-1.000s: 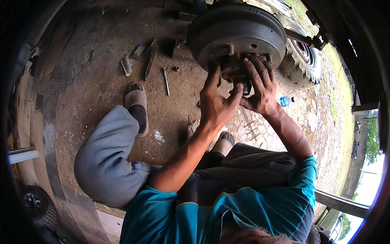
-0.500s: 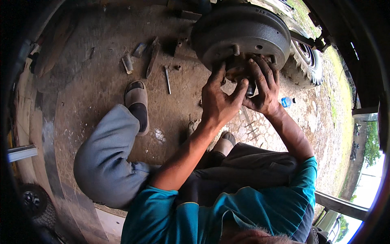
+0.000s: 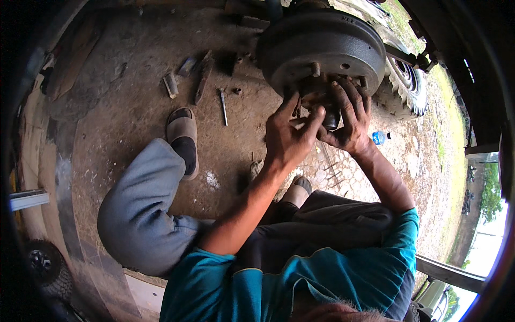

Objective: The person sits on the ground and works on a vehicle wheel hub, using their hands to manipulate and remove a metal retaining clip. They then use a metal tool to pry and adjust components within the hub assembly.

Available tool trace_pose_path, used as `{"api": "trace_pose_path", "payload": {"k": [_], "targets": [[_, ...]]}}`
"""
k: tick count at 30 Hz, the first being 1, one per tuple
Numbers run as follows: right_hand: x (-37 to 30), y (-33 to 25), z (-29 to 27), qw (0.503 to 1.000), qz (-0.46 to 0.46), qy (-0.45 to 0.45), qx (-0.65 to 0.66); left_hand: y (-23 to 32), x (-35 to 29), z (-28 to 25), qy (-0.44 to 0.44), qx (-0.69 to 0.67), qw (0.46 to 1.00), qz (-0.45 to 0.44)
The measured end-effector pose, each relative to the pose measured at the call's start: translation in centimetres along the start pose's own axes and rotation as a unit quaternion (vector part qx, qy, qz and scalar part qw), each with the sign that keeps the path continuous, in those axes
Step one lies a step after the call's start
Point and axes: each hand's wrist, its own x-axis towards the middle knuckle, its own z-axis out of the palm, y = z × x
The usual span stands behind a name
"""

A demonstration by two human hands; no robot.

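Observation:
A dark, dusty brake drum [image 3: 327, 45] with protruding studs is mounted at the top of the view. From its middle sticks out a rusty, greasy wheel hub [image 3: 316, 88], ending in a black round end piece [image 3: 332, 118]. My left hand [image 3: 289, 129] grips the left side of the hub, its fingertips hidden behind and its thumb stretched toward the end piece. On the other side, my right hand [image 3: 348, 115] curls its fingers over the hub's face, close under the drum, with its thumb below. The thumbs nearly meet in front of the hub.
On the dirty floor to the left lie a metal rod-like tool [image 3: 223, 107], a small nut-like part [image 3: 237, 91] and a long flat metal bar [image 3: 204, 78]. A blue-labelled bottle [image 3: 379, 138] lies right of my hands. Behind it stands a large tyre [image 3: 402, 88].
The view has shifted slightly, so the drum sits a little lower and further right. More of the black end piece shows between my thumbs; both hands keep their hold on the hub.

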Motion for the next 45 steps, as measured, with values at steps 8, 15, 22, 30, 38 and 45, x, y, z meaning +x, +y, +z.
{"api": "trace_pose_path", "payload": {"k": [8,15,22,30,38,45], "targets": [[0.4,0.1,0.0,1.000,-0.008,-0.004,0.008,-0.8,-0.2,0.1,0.026,0.087,0.994,0.064],[0.3,0.1,-0.2,1.000,-0.001,-0.009,0.005,-0.6,-0.9,0.5,0.041,0.128,0.987,0.088],[0.0,0.0,0.0,1.000,0.003,-0.005,0.012,-0.7,-0.4,0.4,0.032,0.084,0.995,0.050],[0.0,0.3,0.2,1.000,0.001,0.001,0.009,-0.2,-0.3,0.2,0.028,0.109,0.992,0.066],[-0.2,-0.1,0.1,1.000,0.001,-0.006,0.007,-0.6,-0.1,0.2,0.032,0.084,0.994,0.057],[0.2,0.0,0.0,1.000,-0.015,0.006,0.000,1.4,0.3,-0.3,-0.002,0.078,0.997,-0.022]]}}
